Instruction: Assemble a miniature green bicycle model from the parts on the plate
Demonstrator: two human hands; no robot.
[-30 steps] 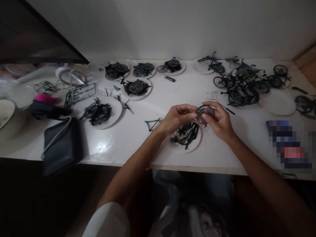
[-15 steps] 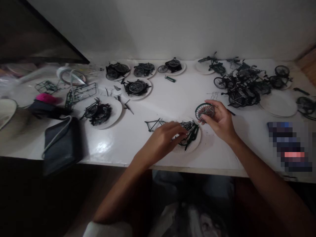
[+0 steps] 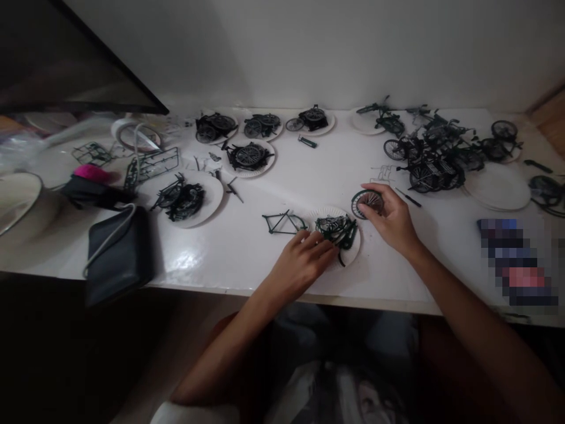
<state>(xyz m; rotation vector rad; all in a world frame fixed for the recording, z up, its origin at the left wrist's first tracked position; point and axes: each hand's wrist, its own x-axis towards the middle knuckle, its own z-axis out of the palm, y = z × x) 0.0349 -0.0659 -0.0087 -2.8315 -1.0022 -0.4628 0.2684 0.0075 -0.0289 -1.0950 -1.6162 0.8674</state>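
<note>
Held at its rim by my right hand [image 3: 392,219] is a small spoked wheel [image 3: 367,203], just right of a paper plate [image 3: 325,211]. Dark green and black bicycle parts [image 3: 338,228] are heaped on that plate. My left hand [image 3: 304,259] lies over the plate's front left edge with its fingers bent down at the parts; the fingertips are hidden, so what they may grip does not show. Left of the plate, on the white table, rests a green bicycle frame [image 3: 282,222].
Assembled model bicycles [image 3: 436,156] crowd the back right beside stacked plates [image 3: 498,186]. Plates of parts [image 3: 249,156] stand at the back and left. A black pouch [image 3: 121,253] overhangs the front left edge [image 3: 185,287], near a white bowl [image 3: 20,200].
My left hand has moved down and slightly left, its fingers now lower over the plate's front. My right hand still holds the wheel, nearly in place. The view has shifted slightly.
</note>
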